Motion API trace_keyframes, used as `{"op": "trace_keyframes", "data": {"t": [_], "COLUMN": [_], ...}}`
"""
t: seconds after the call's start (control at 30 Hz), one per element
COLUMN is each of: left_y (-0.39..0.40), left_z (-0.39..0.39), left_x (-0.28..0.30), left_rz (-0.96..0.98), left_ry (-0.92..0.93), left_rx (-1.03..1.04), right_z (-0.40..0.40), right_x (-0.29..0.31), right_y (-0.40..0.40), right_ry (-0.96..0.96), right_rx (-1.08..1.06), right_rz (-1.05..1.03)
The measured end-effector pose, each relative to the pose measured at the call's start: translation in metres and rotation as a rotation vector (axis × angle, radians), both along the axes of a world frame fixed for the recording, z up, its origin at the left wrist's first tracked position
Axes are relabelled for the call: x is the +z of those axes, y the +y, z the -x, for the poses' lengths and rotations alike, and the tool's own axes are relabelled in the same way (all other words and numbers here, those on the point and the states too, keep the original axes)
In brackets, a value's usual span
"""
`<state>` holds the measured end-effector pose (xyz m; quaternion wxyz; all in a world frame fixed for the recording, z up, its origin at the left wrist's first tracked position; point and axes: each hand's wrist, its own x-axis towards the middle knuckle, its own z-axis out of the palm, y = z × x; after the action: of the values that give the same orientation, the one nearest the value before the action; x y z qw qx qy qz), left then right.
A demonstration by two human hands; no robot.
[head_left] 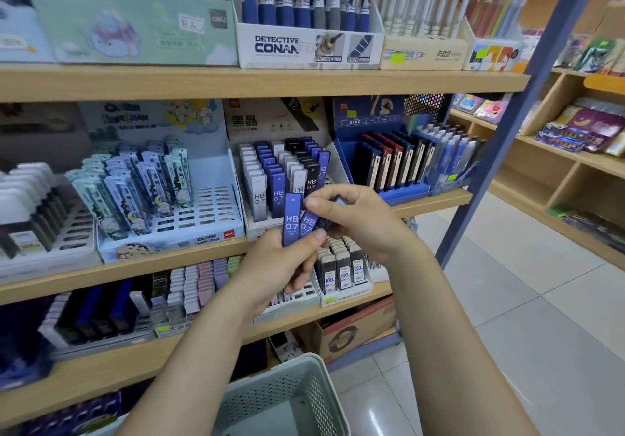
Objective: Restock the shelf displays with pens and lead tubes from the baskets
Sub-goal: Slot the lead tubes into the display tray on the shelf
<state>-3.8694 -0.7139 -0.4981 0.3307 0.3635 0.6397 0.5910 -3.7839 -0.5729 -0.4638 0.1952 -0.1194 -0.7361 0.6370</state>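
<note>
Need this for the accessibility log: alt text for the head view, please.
Both hands hold lead tubes in front of a stationery shelf: the left hand grips blue tubes marked HB 0.7, the right hand pinches a dark tube. Behind them stands a lead display; a perforated basket sits below.

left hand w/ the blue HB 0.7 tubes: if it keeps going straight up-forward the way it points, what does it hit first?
Probably the HB 0.7 display tray: the left hand aims its blue lead tubes at that tray's front rows. The right hand sits just beside that line; depth is unclear.
</note>
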Motion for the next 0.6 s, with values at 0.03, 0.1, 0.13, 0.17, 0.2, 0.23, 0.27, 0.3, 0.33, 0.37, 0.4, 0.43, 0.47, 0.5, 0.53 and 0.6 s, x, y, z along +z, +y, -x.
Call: {"op": "trace_keyframes", "data": {"t": [0.03, 0.1, 0.13, 0.17, 0.2, 0.23, 0.27, 0.3, 0.33, 0.37, 0.4, 0.43, 0.47, 0.5, 0.53, 0.6], "left_y": [-0.001, -0.002, -0.002, -0.002, -0.001, -0.001, 0.0, 0.001, 0.001, 0.002, 0.003, 0.003, 0.004, 0.004, 0.004, 0.005], "left_z": [0.001, 0.003, 0.003, 0.004, 0.004, 0.005, 0.006, 0.007, 0.008, 0.009, 0.01, 0.01, 0.01, 0.01, 0.01, 0.01], "left_x": [-0.001, -0.003, -0.004, -0.005, -0.005, -0.007, -0.008, -0.009, -0.01, -0.011, -0.012, -0.012, -0.012, -0.012, -0.012, -0.011], "left_rz": [0.01, 0.031, 0.039, 0.045, 0.049, 0.053, 0.058, 0.063, 0.067, 0.066, 0.061, 0.051, 0.042, 0.033, 0.027, 0.021], "left_ry": [-0.001, -0.009, -0.013, -0.014, -0.012, -0.01, -0.011, -0.016, -0.025, -0.034, -0.041, -0.043, -0.04, -0.034, -0.026, -0.015], "left_rx": [0.002, 0.006, 0.005, 0.005, 0.006, 0.011, 0.02, 0.035, 0.054, 0.074, 0.094, 0.112, 0.128, 0.141, 0.151, 0.161], "right_z": [-0.001, -0.001, 0.0, 0.001, 0.002, 0.004, 0.004, 0.004, 0.003, 0.002, 0.002, 0.002, 0.003, 0.004, 0.005, 0.009], "right_x": [0.0, 0.0, 0.0, -0.001, -0.003, -0.004, -0.004, -0.004, -0.004, -0.004, -0.004, -0.003, -0.003, -0.004, -0.004, -0.006], "right_y": [0.001, 0.003, 0.004, 0.006, 0.009, 0.011, 0.015, 0.018, 0.021, 0.024, 0.026, 0.026, 0.027, 0.028, 0.029, 0.033], "right_ry": [-0.014, -0.026, -0.018, -0.003, 0.019, 0.044, 0.074, 0.114, 0.166, 0.222, 0.269, 0.303, 0.325, 0.342, 0.355, 0.365], "right_rx": [0.017, 0.015, -0.007, -0.043, -0.091, -0.151, -0.228, -0.307, -0.368, -0.403, -0.418, -0.422, -0.421, -0.414, -0.406, -0.41], "right_rz": [-0.007, -0.001, -0.007, -0.024, -0.037, -0.034, -0.018, 0.013, 0.059, 0.116, 0.169, 0.207, 0.235, 0.26, 0.279, 0.29]}}
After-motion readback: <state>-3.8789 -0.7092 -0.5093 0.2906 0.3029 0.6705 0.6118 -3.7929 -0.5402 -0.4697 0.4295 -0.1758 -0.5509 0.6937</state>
